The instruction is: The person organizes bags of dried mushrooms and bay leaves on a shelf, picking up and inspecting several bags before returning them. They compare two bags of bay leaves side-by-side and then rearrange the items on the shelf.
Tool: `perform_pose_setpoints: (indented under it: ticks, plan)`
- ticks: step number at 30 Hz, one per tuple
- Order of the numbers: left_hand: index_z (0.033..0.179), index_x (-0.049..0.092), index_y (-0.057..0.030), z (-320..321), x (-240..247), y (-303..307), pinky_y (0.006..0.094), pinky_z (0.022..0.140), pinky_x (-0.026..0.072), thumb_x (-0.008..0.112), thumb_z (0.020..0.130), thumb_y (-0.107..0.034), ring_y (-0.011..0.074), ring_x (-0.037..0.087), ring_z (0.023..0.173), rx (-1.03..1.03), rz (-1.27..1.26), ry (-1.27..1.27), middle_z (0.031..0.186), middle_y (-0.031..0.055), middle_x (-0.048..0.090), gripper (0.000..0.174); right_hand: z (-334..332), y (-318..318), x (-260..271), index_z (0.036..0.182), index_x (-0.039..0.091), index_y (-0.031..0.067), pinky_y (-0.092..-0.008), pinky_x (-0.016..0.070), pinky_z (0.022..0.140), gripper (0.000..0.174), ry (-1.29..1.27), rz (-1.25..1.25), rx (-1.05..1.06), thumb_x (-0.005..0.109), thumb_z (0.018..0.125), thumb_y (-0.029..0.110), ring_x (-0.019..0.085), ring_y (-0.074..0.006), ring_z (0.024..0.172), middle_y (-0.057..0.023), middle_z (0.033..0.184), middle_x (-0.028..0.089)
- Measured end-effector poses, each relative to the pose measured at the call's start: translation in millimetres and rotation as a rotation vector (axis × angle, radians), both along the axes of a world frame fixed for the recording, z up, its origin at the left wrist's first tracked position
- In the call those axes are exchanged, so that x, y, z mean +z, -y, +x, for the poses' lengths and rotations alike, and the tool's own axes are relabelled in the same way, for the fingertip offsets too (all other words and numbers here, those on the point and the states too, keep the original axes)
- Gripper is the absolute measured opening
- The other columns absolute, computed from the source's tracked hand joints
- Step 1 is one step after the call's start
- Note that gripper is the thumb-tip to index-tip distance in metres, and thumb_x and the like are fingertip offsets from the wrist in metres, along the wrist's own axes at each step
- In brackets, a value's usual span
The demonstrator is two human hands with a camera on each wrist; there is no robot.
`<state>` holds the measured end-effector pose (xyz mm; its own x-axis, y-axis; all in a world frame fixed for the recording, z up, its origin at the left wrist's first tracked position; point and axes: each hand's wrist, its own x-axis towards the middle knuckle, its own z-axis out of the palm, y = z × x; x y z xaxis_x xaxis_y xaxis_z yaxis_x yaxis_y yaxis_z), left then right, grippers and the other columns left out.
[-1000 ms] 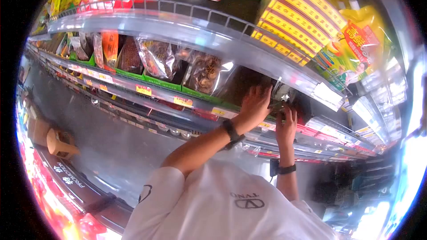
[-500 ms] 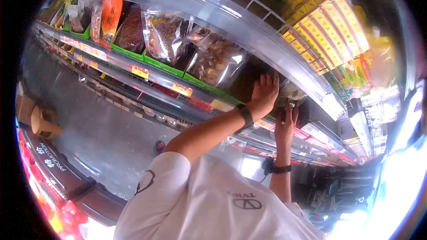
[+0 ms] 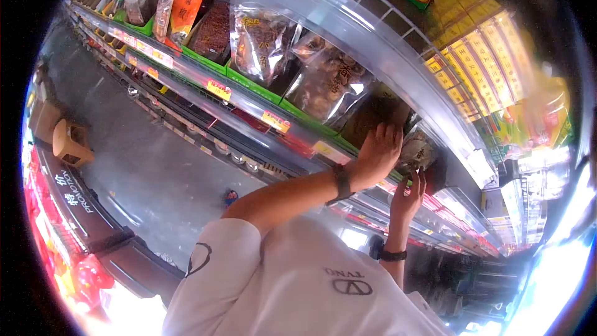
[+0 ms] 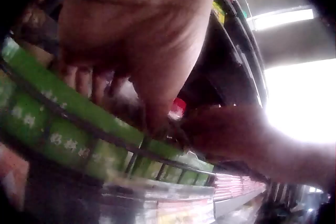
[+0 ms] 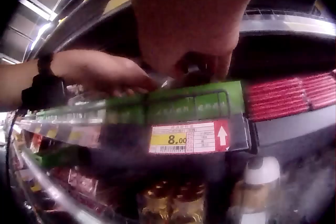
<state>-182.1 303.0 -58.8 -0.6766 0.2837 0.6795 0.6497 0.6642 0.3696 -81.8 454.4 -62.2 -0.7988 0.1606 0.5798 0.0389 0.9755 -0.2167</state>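
Note:
A clear bag with dark printing [image 3: 418, 151] lies at the right end of the row of packets on the shelf. My left hand [image 3: 380, 154] is at its left side, fingers bent over the green bin edge; in the left wrist view, pale plastic shows between the fingers and thumb of this hand [image 4: 134, 35]. My right hand [image 3: 407, 196] pinches the near edge of the bag from below. In the right wrist view the right hand [image 5: 191, 29] has its fingers curled round something dark and shiny behind the green strip [image 5: 173, 106]. The bag's contents are mostly hidden.
Left of the hands stand packets of dried mushrooms [image 3: 329, 84], star anise [image 3: 261, 40] and an orange packet [image 3: 186, 6]. A wire-fronted shelf [image 3: 373, 6] overhangs the hands. Red packets [image 5: 278, 98] lie to the right; a price label [image 5: 184, 137] hangs below.
The head view has shifted, so the shelf appears lower and farther right. The clear bag now shows more between the hands, its near edge at my right fingertips. Both hands stay beside it.

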Motion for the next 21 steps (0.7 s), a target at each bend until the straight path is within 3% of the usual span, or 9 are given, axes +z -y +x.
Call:
perform_pose_setpoints:
  ticks: [1,4,9,12,13,16,18,20,21]
  plan:
    - [0.124,0.053,0.0085,1.3,1.5,4.2,0.0427,0.083,0.0491,0.07,0.074,-0.022,0.0355,0.054,0.108,-0.074,-0.027,0.075,0.114,0.0222,0.057,0.061,2.8,5.5,3.0,0.125,0.06,0.0025,-0.0494,0.0439,0.101,0.035,-0.018,-0.005,0.016,0.059,0.09,0.007,0.052,-0.0421,0.123,-0.024,0.132,0.056]
    - [0.123,0.048,0.0103,11.6,5.2,17.3,0.0495,0.088,0.0438,0.075,0.077,-0.028,0.0396,0.051,0.107,-0.103,-0.002,0.104,0.116,0.0246,0.052,0.066,2.2,13.8,5.3,0.12,0.062,0.0014,-0.048,0.0446,0.101,0.031,-0.041,-0.028,0.05,0.059,0.09,0.004,0.054,-0.0409,0.119,-0.023,0.128,0.058]
    - [0.123,0.05,0.0066,20.2,0.2,25.8,0.0508,0.089,0.0427,0.072,0.077,-0.022,0.04,0.051,0.103,-0.107,0.009,0.121,0.115,0.0229,0.053,0.058,-6.9,21.7,1.6,0.115,0.063,-0.001,-0.0442,0.0489,0.095,0.027,-0.06,-0.016,0.12,0.059,0.088,0.001,0.059,-0.0355,0.114,-0.0203,0.123,0.061]
    - [0.122,0.052,0.0057,25.2,-3.0,42.1,0.0503,0.091,0.0423,0.07,0.077,-0.02,0.0395,0.051,0.106,-0.164,-0.046,0.174,0.116,0.0228,0.054,0.056,-28.2,22.8,6.4,0.114,0.067,0.0014,-0.0414,0.0513,0.091,0.025,-0.01,-0.59,0.258,0.061,0.089,0.003,0.064,-0.0335,0.105,-0.0176,0.111,0.067]
    - [0.122,0.052,0.0056,26.5,-3.9,49.4,0.0499,0.093,0.0421,0.07,0.076,-0.02,0.0392,0.052,0.107,-0.187,-0.075,0.2,0.117,0.0229,0.054,0.055,-40.4,31.3,18.9,0.113,0.067,-0.0016,-0.0386,0.0515,0.092,0.025,-0.017,-0.799,0.28,0.061,0.089,0.002,0.065,-0.0294,0.103,-0.0135,0.106,0.069]
    - [0.114,0.061,0.0029,24.3,-25.1,55.7,0.0419,0.086,0.0423,0.065,0.074,-0.02,0.0328,0.054,0.107,-0.16,-0.09,0.001,0.112,0.017,0.06,0.046,-100.9,8.6,17.6,0.12,0.061,-0.0035,-0.0396,0.0494,0.095,0.031,0.086,-0.694,0.495,0.061,0.09,0.004,0.061,-0.0272,0.112,-0.0137,0.116,0.065]
    - [0.115,0.061,0.0019,25.0,-34.7,56.3,0.0413,0.09,0.0408,0.062,0.077,-0.02,0.0315,0.053,0.109,-0.164,-0.201,-0.003,0.113,0.0156,0.06,0.044,-146.4,-18.4,2.3,0.128,0.056,-0.001,-0.0411,0.0479,0.097,0.039,0.162,-0.559,0.607,0.062,0.09,0.005,0.057,-0.026,0.118,-0.0128,0.122,0.061]
    - [0.115,0.061,0.0008,25.5,-40.1,59.0,0.0403,0.092,0.0395,0.06,0.079,-0.02,0.0298,0.053,0.111,-0.158,-0.235,-0.034,0.114,0.0145,0.061,0.042,-165.2,2.4,22.8,0.133,0.052,0.0034,-0.0419,0.0471,0.098,0.046,0.268,-0.706,0.571,0.064,0.088,0.007,0.053,-0.0245,0.121,-0.0105,0.125,0.059]
    - [0.115,0.061,0.0002,26.2,-42.4,61.2,0.0396,0.093,0.039,0.059,0.08,-0.02,0.0286,0.053,0.112,-0.151,-0.214,-0.059,0.115,0.0141,0.061,0.041,-167.9,20.7,36.1,0.133,0.051,0.0059,-0.0417,0.0471,0.097,0.048,0.333,-0.933,0.479,0.066,0.087,0.009,0.052,-0.0236,0.122,-0.0089,0.126,0.058]
